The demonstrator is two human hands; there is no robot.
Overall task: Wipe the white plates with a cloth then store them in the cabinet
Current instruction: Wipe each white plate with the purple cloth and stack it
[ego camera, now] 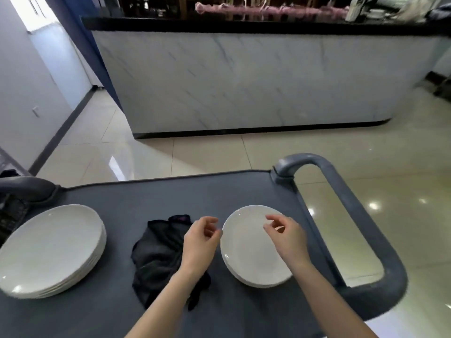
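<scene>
- Head view, grey cart (195, 196): bare surface along the far edge; looped handle (366, 215) off the right end; open tiled floor (207, 152) beyond, up to a marble-fronted counter (244, 81).
- At the left end, close to the edge: tall stack of white plates (48, 247), glossy.
- Near the right end: short stack of white plates (246, 254), smooth and shiny.
- Between the stacks: crumpled dark cloth (156, 252).
- Over the cloth, just beside the short stack's left rim: left hand (200, 242), fingers loosely curled, gripping nothing.
- Over the short stack: right hand (285, 237), loosely curled, likewise empty.
</scene>
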